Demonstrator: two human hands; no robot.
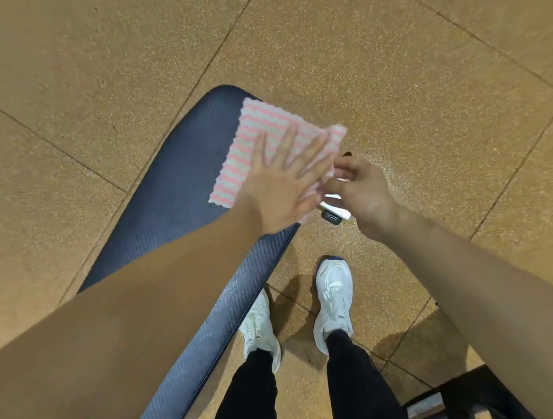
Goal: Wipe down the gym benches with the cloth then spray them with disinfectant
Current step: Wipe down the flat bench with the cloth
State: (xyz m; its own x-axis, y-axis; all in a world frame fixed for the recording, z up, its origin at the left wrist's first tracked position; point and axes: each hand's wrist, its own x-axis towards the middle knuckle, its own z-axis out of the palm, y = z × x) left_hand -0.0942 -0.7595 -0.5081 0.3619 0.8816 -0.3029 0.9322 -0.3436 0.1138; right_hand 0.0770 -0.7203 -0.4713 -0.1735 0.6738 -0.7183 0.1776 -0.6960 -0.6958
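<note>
At frame centre, the left hand (pixel 279 188) presses flat, fingers spread, on a pink-and-white wavy-striped cloth (pixel 259 135) at the far end of the dark blue padded counter (pixel 170 200); the right hand (pixel 359 189) pinches the cloth's near corner. Wiping looks underway; no disinfectant in sight.

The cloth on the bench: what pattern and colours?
Pink and white wavy stripes on the cloth, head view.

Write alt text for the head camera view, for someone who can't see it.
Seen from above, a person's left hand presses a pink and white striped cloth flat onto the end of a dark blue padded gym bench. The right hand pinches the cloth's near corner, above white sneakers on a speckled tan floor.
</note>
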